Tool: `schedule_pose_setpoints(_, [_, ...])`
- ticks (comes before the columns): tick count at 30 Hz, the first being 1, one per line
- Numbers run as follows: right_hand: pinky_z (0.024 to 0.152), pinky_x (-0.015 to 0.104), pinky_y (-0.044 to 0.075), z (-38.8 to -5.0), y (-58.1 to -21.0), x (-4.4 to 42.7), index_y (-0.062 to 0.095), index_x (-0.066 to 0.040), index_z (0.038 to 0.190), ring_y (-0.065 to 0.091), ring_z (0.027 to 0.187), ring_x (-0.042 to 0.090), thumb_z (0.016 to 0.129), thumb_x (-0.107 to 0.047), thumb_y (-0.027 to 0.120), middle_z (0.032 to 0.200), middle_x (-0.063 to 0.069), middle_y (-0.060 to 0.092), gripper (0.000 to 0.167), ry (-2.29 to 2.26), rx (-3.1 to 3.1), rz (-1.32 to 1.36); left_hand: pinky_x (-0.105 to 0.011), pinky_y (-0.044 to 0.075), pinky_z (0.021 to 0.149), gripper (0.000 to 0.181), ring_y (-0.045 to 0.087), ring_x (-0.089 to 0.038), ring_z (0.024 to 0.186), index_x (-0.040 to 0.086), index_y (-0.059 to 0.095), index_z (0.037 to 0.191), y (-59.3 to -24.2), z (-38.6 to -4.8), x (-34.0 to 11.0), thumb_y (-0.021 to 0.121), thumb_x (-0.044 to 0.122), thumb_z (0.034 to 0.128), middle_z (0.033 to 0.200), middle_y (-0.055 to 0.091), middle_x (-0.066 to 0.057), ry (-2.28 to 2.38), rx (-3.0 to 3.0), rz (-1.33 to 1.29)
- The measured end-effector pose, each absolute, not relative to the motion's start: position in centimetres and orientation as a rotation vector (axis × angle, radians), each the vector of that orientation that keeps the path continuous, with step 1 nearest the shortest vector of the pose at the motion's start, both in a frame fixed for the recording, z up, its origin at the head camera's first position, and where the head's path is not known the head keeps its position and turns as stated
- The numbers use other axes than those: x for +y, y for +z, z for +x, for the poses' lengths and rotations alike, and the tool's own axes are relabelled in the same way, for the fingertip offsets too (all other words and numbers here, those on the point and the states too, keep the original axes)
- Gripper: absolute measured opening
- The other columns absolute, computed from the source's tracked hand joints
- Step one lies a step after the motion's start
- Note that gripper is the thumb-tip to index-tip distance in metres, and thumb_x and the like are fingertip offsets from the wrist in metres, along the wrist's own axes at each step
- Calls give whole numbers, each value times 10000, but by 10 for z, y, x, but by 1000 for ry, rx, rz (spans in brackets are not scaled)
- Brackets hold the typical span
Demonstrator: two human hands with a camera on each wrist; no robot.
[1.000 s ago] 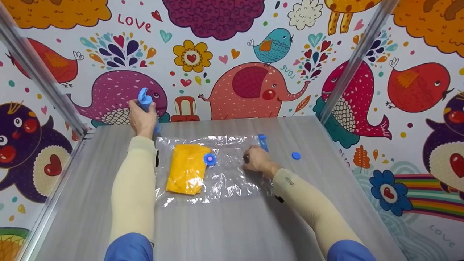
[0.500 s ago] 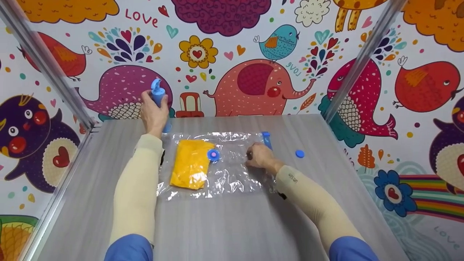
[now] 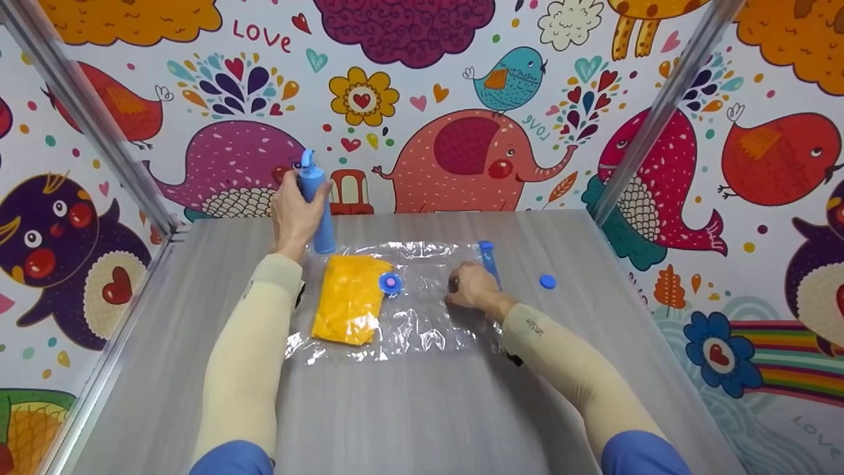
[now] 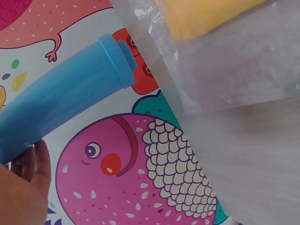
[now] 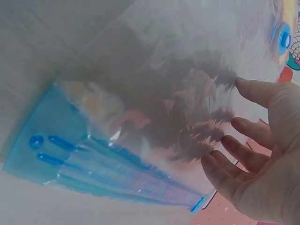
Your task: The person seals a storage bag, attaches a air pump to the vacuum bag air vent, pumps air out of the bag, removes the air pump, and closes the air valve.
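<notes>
A blue hand pump (image 3: 322,218) is gripped in my left hand (image 3: 297,214) at the back left, its lower end just past the bag's back-left corner. In the left wrist view the pump (image 4: 70,89) tilts, with its nozzle end pointing toward the bag. The clear vacuum storage bag (image 3: 422,316) lies flat on the table, with a folded yellow cloth (image 3: 349,300) inside. Beside the cloth is the bag's round blue valve (image 3: 390,284), uncapped. My right hand (image 3: 473,287) rests its fingertips on the bag near its blue zip edge (image 5: 93,159); the fingers are spread and bent slightly.
A round blue valve cap (image 3: 547,282) lies on the grey table (image 3: 395,422), right of the bag. A blue zip slider (image 3: 486,247) sits at the bag's back-right corner. Printed walls (image 3: 422,86) with metal corner posts (image 3: 659,112) enclose the table's back and sides.
My left hand has brought the pump to the right, closer to the bag. The right hand stays at the same spot on the bag. The head view has shifted a little.
</notes>
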State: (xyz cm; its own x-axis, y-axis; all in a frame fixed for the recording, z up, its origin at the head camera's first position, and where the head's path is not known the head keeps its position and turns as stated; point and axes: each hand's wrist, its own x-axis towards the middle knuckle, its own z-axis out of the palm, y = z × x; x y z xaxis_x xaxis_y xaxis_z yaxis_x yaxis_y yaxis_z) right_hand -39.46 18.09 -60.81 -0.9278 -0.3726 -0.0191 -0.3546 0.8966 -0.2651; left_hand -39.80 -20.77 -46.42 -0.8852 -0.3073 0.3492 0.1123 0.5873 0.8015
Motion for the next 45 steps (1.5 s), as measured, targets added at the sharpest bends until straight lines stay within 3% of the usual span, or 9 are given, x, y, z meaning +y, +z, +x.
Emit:
schedule_pose_setpoints(2, [997,542,646,-377,-579,165,856,-92,1066,765,1109,354,865,-338,894,1107,137,821,320,-403,2965,-503,-635,527,1251,756,678,-430,1431,69,510,1552,-464,-395,-205,712,603,1056,1557,670,-207,-1249,-2367,140])
schedule_pose_setpoints(7, [1005,515,654,-369,-559,149,838,-52,1216,802,1140,365,927,-322,837,1183,152,856,395,-493,2972,-524,-644,546,1228,705,700,-437,1400,85,535,1498,-462,-390,-195,758,571,1039,1511,697,-201,-1250,-2361,99])
schedule_pose_setpoints(12, [1090,533,631,-370,-534,134,805,-16,1310,769,1259,402,957,-304,813,1325,200,817,456,-694,2947,-621,-627,581,1191,650,725,-423,1361,86,565,1464,-459,-386,-180,786,520,1033,1480,721,-193,-1237,-2366,11])
schedule_pose_setpoints(21, [1081,482,648,-371,-498,108,780,-48,1370,770,1202,374,987,-377,838,1359,176,807,508,-988,2870,-595,-624,604,1159,603,738,-415,1340,85,609,1437,-456,-378,-153,819,470,1022,1445,737,-190,-1200,-2394,-121])
schedule_pose_setpoints(35, [1100,482,653,-367,-483,79,698,-57,1489,775,1267,355,966,-410,879,1415,177,781,657,-1207,2789,-644,-578,635,1126,644,762,-398,1314,75,619,1458,-461,-364,-125,807,511,1023,1420,744,-186,-1189,-2450,-259])
schedule_pose_setpoints(45, [1083,489,657,-368,-485,73,744,-42,1382,796,1214,408,945,-305,883,1317,208,813,529,-1287,2801,-697,-510,668,1080,643,790,-355,1215,51,648,1439,-470,-358,-114,818,504,1016,1328,752,-170,-1190,-2453,-312])
